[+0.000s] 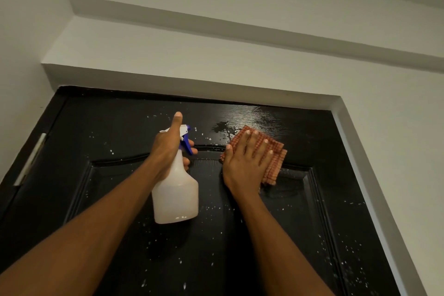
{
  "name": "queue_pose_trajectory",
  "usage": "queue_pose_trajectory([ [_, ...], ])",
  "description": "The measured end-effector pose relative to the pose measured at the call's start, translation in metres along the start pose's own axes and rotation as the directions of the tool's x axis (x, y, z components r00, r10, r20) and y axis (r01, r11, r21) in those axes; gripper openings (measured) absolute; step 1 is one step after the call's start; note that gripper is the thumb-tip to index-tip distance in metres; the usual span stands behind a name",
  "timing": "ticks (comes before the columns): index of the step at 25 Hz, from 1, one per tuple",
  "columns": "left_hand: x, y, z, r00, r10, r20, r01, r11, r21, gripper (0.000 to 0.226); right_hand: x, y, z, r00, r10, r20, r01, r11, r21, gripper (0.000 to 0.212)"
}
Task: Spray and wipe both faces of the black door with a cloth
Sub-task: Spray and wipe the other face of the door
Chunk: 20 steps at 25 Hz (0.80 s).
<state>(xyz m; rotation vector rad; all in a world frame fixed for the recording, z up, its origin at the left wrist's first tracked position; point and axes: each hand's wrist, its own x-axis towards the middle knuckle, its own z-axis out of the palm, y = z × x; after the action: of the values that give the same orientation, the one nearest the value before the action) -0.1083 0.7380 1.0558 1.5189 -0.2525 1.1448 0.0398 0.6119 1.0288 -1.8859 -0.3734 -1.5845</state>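
Black, glossy and speckled with white droplets, the panelled wooden door point(240, 235) fills the lower head view. Raised, the left hand point(168, 149) grips a translucent white plastic spray bottle with a blue trigger point(176, 194), thumb pointing up. The right hand point(245, 163) presses a folded red-checked cloth point(274, 166) flat against the upper door, fingers straight and spread.

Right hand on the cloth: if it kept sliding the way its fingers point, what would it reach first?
The right hand presses the cloth against the door. Straight on, it would probably cross the wet shiny patch, then reach the door's top edge.
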Motion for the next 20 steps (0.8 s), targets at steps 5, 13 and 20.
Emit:
queue_pose_trajectory([
  [5, 0.003, 0.007, -0.032, 0.998, 0.059, -0.019, -0.058, 0.997, 0.043, 0.057, 0.033, -0.058, 0.005, 0.963, -0.262, 0.069, 0.261, 0.965, 0.017, 0.069],
  [13, 0.006, -0.001, -0.070, 0.998, 0.031, -0.051, -0.028, 0.998, 0.058, 0.068, 0.076, 0.031, -0.027, 0.959, -0.282, 0.041, 0.284, 0.936, -0.211, 0.078],
  [20, 0.011, 0.014, -0.106, 0.995, 0.087, -0.054, -0.079, 0.988, 0.130, 0.080, 0.085, -0.001, -0.019, 0.947, 0.313, -0.068, -0.311, 0.950, 0.040, 0.083],
])
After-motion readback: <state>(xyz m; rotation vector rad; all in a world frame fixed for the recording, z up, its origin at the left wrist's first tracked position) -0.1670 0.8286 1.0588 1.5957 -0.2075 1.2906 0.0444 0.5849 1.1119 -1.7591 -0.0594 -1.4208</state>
